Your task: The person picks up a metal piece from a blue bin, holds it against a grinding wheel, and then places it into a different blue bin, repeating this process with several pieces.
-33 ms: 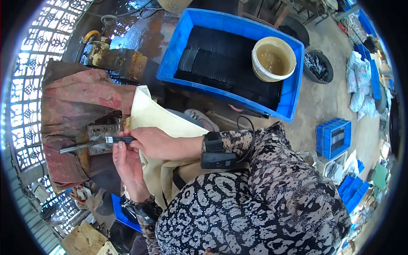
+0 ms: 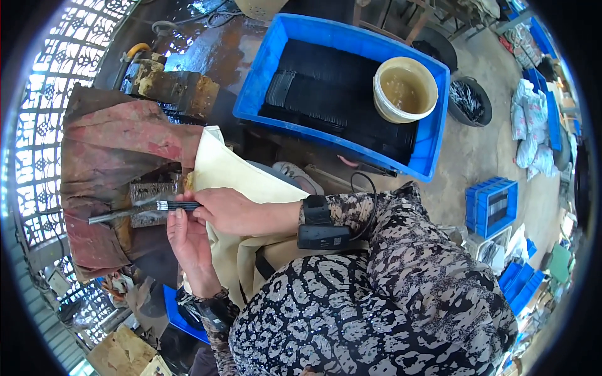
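Both my hands are closed around a small stack of thin black strips [image 2: 180, 205] with bright silver ends pointing left. My right hand [image 2: 229, 211] grips it from above and the right. From below, my left hand [image 2: 189, 241] pinches it between thumb and fingers. Just left of the silver ends is a wet grey textured metal block [image 2: 153, 191], with a blurred grey patch over it. A thin metal bar [image 2: 103, 219] runs left from there. Whether the strips touch the block I cannot tell. A stained red-brown cloth [image 2: 94, 169] drapes around the block.
Beyond my hands stands a blue tub [image 2: 251, 88] holding rows of black strips [image 2: 338, 69] and a cream bucket [image 2: 381, 111] of cloudy brown liquid. Pale yellow cloth [image 2: 216, 163] covers my lap. Blue crates [image 2: 492, 207] and a black basin [image 2: 464, 116] sit to the right.
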### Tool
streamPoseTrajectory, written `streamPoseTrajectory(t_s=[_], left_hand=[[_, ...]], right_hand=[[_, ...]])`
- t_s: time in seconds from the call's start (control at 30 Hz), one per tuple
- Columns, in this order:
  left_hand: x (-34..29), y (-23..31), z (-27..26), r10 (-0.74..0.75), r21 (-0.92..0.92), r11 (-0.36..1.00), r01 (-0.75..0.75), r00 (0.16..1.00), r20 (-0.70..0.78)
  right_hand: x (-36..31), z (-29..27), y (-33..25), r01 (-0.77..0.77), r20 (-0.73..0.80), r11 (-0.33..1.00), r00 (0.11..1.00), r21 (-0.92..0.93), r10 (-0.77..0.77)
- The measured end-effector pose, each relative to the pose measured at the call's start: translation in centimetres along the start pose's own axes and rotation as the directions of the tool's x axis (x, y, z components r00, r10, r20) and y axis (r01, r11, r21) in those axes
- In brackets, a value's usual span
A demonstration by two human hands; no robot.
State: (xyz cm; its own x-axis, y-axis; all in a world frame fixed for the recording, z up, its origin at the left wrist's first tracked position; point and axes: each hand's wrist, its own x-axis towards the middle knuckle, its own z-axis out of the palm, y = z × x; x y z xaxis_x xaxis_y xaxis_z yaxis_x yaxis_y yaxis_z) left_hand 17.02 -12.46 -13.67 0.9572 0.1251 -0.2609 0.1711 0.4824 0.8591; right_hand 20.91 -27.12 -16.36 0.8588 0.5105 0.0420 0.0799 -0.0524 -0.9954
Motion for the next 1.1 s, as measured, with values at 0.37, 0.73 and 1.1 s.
streamPoseTrajectory(t_s=[0.37,0.73,1.1], left_hand=[[-1.1,-0.3,-2.7,0.062,-0.071,0.995,-0.067,0.996,-0.071],[-2.7,-0.2,-3.5,0.072,-0.006,0.997,-0.074,0.984,-0.163],[-4.0,0.2,-4.6,0.107,0.183,0.981,-0.071,0.974,-0.198]], right_hand=[[0.5,1.5,-1.0,-0.101,0.209,0.994,0.972,-0.032,0.106],[0.6,3.8,0.2,-0.185,0.281,0.969,0.950,0.162,0.134],[1.8,7.7,4.7,0.415,0.107,0.895,0.909,-0.163,-0.402]])
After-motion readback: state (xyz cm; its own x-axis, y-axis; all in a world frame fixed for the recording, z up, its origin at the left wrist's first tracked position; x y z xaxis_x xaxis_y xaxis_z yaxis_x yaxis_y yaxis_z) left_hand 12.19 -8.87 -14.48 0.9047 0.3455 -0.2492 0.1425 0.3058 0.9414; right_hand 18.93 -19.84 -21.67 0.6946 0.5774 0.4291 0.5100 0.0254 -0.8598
